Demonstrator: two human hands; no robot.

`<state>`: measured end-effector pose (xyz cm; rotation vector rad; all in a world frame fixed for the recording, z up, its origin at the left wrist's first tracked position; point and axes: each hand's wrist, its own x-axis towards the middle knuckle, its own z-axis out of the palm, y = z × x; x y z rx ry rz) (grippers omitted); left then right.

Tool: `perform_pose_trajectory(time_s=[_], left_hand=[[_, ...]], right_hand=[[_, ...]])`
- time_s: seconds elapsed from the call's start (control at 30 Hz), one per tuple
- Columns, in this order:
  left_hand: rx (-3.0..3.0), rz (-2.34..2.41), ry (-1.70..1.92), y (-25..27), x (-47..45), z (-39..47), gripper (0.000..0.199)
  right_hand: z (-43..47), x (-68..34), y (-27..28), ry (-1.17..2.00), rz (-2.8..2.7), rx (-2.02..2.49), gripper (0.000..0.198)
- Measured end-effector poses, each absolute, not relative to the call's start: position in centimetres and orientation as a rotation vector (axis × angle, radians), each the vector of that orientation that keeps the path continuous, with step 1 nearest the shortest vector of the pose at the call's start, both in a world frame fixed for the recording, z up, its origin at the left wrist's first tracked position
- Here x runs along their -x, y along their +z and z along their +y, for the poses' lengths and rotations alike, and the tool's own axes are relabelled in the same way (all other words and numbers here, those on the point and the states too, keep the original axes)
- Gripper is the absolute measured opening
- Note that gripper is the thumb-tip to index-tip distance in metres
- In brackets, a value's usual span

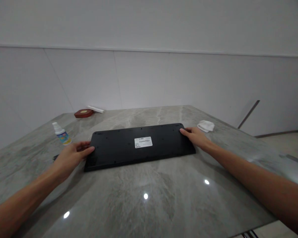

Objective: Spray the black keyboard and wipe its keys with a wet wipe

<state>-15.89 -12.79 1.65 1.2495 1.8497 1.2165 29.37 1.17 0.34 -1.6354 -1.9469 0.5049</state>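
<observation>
A black keyboard (pixel 119 145) is turned underside up over the grey marble-look table, a white printed label at its middle. Its far long edge appears tilted up, while the near edge sits low, close to the tabletop. My left hand (pixel 75 153) grips the left end, thumb on the underside and fingers curled round behind the edge. At the opposite end, my right hand (pixel 192 135) holds the upper right corner, its thumb on the underside and the fingers partly hidden. The key side faces away from me.
Left of the keyboard stands a small white spray bottle (pixel 62 134) with a colourful label. A small dark thing (pixel 55 157) shows partly behind my left hand. Farther back are a reddish-brown case (pixel 83 113) and a white strip (pixel 95 109). A folded white cloth (pixel 206 126) lies beyond my right hand.
</observation>
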Motion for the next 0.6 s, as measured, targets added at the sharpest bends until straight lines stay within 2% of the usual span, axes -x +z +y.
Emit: perform_pose_trajectory(time_s=[0.2,0.37,0.47,0.6], left_hand=[[-1.189,1.834,1.443,2.6,16.4,-12.0,0.065],[-1.320,1.811,1.464,3.2,16.6,-12.1,0.059],[-1.475,1.903,1.440,3.2,17.1,-12.3,0.049],[-1.457,1.692,1.530,2.6,17.2,-12.2,0.042]], right_hand=[[1.4,-29.8,1.0,0.513,-1.722,1.298,0.034],[0.9,-29.9,1.5,0.435,-1.659,1.255,0.033],[0.6,-29.6,1.5,0.593,-1.547,1.211,0.028],[0.4,-29.1,1.4,0.922,-1.386,1.064,0.020]])
